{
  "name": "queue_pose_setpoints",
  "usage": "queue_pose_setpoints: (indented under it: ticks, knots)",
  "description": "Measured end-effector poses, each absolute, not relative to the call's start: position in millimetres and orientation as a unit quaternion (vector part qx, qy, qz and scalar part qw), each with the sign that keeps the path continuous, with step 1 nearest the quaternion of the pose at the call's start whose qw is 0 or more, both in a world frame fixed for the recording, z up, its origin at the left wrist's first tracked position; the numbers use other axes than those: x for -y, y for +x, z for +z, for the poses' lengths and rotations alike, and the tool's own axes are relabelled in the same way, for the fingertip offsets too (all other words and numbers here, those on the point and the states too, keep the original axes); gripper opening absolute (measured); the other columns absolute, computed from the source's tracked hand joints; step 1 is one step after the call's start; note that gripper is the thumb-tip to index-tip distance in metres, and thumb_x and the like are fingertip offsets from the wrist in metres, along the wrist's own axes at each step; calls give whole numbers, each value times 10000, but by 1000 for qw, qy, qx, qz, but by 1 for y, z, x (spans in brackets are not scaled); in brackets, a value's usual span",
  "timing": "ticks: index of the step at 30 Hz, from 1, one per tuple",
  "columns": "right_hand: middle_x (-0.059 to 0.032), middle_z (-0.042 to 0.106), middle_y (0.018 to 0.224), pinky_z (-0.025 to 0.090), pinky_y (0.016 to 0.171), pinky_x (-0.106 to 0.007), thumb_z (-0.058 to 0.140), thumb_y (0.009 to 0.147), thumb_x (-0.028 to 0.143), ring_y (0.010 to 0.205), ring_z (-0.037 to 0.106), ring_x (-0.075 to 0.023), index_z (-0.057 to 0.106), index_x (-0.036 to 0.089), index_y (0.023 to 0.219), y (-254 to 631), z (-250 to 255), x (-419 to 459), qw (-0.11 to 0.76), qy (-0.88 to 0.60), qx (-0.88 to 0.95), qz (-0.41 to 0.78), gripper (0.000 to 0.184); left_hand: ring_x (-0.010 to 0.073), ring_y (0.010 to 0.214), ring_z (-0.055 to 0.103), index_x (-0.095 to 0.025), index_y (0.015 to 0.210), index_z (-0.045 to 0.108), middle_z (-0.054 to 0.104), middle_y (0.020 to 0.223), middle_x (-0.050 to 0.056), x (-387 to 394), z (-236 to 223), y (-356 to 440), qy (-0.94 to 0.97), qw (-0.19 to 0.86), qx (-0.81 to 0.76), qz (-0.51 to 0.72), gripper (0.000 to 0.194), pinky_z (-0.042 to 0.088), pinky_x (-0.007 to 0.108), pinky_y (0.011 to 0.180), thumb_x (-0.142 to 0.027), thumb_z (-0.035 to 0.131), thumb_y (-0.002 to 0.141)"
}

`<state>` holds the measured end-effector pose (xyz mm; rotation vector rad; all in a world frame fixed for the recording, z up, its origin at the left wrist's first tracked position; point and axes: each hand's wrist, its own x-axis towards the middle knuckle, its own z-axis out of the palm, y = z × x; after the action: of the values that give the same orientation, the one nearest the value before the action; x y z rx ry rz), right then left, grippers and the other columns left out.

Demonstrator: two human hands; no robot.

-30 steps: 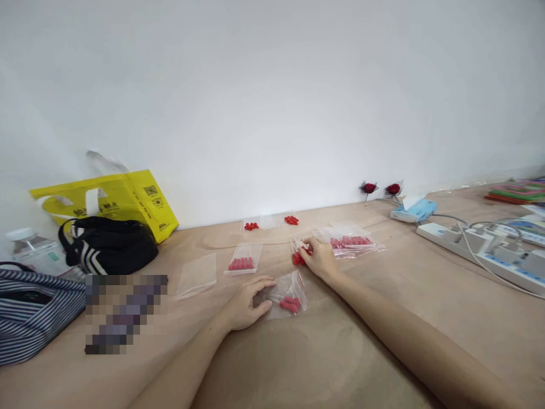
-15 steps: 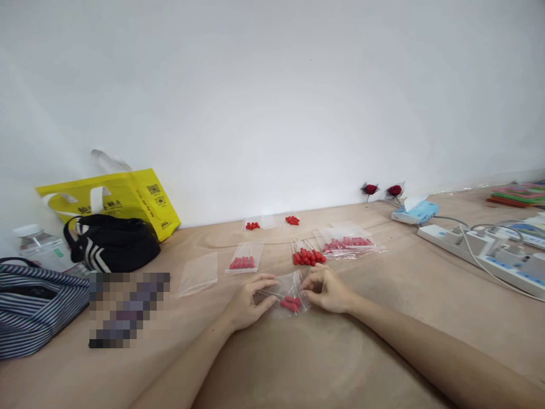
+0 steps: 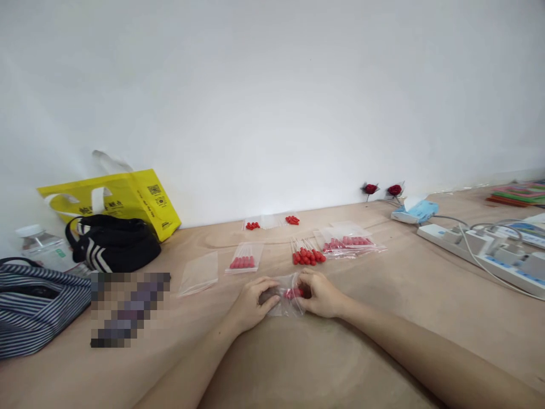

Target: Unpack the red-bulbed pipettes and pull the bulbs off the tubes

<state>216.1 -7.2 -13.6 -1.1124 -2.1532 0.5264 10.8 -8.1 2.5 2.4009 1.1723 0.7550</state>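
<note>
A small clear plastic bag (image 3: 281,310) lies low over the tabletop between my two hands, with a few red-tipped sticks (image 3: 293,293) in it. My left hand (image 3: 252,301) pinches the bag's left side between thumb and fingers. On the right side, my right hand (image 3: 322,293) closes over the bag's edge beside the red tips. Whether its fingertips press the tips through the film or reach inside, I cannot tell. Just beyond my hands lies a loose bunch of red-tipped sticks (image 3: 307,257).
A filled bag (image 3: 243,262) and a flat clear bag (image 3: 200,275) lie to the left. Several filled bags (image 3: 349,244) are stacked at the right. A power strip (image 3: 481,258) with cables runs along the right. The yellow bag (image 3: 166,210) and black pouch (image 3: 123,244) stand left.
My right hand has moved slightly left and closed in on the red tips, which it now partly covers. The bag is more crumpled. My left hand keeps its place.
</note>
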Motion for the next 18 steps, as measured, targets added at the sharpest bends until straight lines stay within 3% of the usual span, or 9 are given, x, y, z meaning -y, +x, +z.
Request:
queue_pose_setpoints:
  ticks: [4, 10, 18]
  knots:
    - [52, 502, 553, 328, 533, -188, 600, 636, 175, 513, 429, -68, 525, 166, 641, 219, -10, 10, 327, -426, 813, 222, 76, 192, 1018, 538, -201, 1005, 596, 599, 1090, 60, 7, 2, 9, 851, 186, -420, 254, 290, 410, 343, 901, -269, 564, 725]
    - [59, 498, 540, 316, 451, -164, 595, 600, 145, 481, 428, -56, 516, 159, 653, 222, -16, 7, 344, -412, 760, 366, 96, 195, 1052, 515, -207, 1009, 598, 586, 1111, 58, 5, 0, 7, 847, 199, -430, 241, 293, 385, 349, 928, -275, 567, 726]
    - [-9, 638, 678, 426, 593, -235, 620, 555, 190, 629, 579, -120, 562, 148, 694, 251, -5, -8, 430, -391, 625, 522, 156, 209, 1072, 502, -199, 1029, 588, 571, 1144, 68, 4, 4, 4, 837, 224, -440, 234, 339, 375, 375, 940, -251, 587, 694]
